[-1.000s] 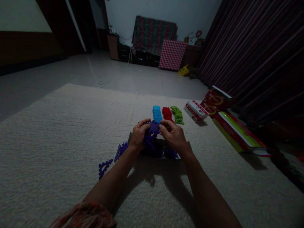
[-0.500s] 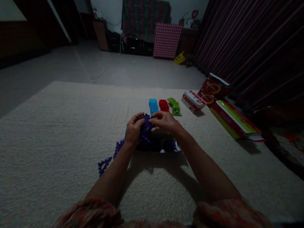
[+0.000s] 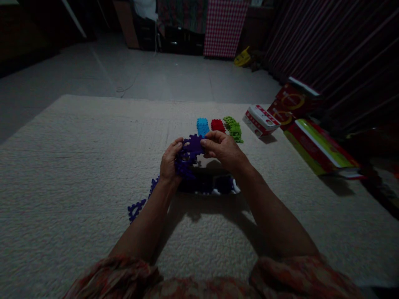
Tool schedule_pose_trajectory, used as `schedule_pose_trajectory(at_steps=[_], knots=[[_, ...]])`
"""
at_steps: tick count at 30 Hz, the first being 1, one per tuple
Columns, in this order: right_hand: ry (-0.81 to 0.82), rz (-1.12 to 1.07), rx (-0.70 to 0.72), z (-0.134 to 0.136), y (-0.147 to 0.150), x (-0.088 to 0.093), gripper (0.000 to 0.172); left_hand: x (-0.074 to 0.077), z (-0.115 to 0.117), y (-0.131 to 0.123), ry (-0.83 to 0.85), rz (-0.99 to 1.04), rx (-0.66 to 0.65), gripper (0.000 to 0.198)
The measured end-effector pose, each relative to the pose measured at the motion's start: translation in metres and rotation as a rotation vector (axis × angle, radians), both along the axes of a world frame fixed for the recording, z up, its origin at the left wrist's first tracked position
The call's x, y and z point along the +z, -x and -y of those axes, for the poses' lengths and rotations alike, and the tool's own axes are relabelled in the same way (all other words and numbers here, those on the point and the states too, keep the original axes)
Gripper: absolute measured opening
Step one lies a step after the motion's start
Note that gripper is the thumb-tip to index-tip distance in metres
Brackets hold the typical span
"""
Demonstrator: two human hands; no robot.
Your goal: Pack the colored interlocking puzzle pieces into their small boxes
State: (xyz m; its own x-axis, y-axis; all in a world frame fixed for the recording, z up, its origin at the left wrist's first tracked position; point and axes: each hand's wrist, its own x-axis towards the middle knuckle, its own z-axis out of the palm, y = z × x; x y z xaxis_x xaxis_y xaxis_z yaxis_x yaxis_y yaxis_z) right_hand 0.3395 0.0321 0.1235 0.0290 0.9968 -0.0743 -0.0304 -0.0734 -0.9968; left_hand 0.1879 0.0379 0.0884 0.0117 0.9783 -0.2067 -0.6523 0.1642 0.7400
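Note:
My left hand (image 3: 171, 161) is closed around several purple notched puzzle pieces (image 3: 185, 167). Between thumb and fingers, my right hand (image 3: 225, 150) pinches the right edge of a flat purple puzzle piece (image 3: 193, 145), whose left side meets the left hand's bunch. Whether those pieces are joined cannot be made out. Below the hands is a dark container with a pale rim (image 3: 237, 187), holding more purple pieces (image 3: 223, 183). Another purple piece with an opening (image 3: 135, 209) lies on the mat by my left forearm, and one more is partly hidden by that arm.
Beyond my hands sit blue pieces (image 3: 202, 126), red pieces (image 3: 217, 125) and green pieces (image 3: 234, 129) in groups. To the right stand a white-and-red box (image 3: 260, 120), a dark red box (image 3: 293, 101) and a green-and-red box (image 3: 324, 145). A cream textured mat (image 3: 93, 166) lies underneath.
The view has tilted downward. My right hand has drawn slightly right and away from the left, and the flat purple piece now shows more fully between them.

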Motion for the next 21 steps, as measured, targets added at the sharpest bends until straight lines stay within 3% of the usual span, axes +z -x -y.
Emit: schedule_pose_trajectory(at_steps=[5,10,15,21], knots=[[-0.041,-0.03,-0.089,0.01,-0.012,0.004,0.032,0.006,-0.002,0.006,0.145,0.059,-0.029,0.033],[0.0,-0.013,-0.136,0.042,-0.029,0.0,0.035,0.03,-0.006,0.015,0.216,0.148,0.008,0.025],[0.118,0.167,-0.008,0.074,-0.03,-0.027,0.033,0.051,-0.017,0.031,0.083,0.114,0.075,0.024],[0.06,0.452,-0.069,0.081,-0.025,-0.057,0.026,0.046,-0.026,0.037,0.03,0.121,0.094,0.025]])
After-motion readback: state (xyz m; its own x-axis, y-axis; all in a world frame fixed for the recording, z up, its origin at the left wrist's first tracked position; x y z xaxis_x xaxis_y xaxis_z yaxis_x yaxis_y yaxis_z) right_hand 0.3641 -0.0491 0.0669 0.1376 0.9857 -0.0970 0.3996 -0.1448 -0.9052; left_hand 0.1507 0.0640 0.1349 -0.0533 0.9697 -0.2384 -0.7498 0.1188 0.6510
